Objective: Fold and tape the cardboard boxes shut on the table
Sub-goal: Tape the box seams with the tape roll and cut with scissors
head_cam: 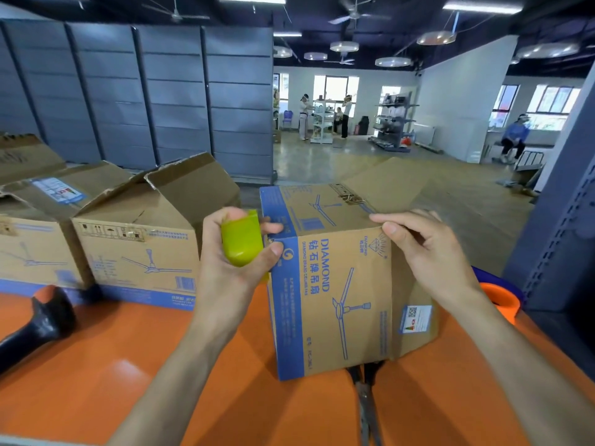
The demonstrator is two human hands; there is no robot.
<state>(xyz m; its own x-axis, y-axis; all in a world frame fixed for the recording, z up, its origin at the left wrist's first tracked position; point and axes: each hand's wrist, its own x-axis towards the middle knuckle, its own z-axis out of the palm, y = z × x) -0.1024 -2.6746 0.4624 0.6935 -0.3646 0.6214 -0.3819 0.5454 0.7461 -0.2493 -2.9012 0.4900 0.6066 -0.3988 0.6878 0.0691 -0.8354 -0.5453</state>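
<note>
A brown cardboard box [338, 284] with blue fan print and "DIAMOND" lettering stands on the orange table [112, 365], its top flaps folded down. My left hand [231, 252] holds a yellow-green tape dispenser [243, 239] against the box's upper left corner. My right hand [425, 249] rests flat on the box's top right edge, fingers pressing the flap. A second box [138, 249] with raised flaps stands to the left, and a third [29, 246] sits further left.
A black handled tool [38, 320] lies at the table's left. Scissors [367, 397] poke out from under the near box. An orange tape roll [502, 297] sits behind my right wrist. Grey shelving stands behind; a grey upright [553, 236] rises at right. People stand far off.
</note>
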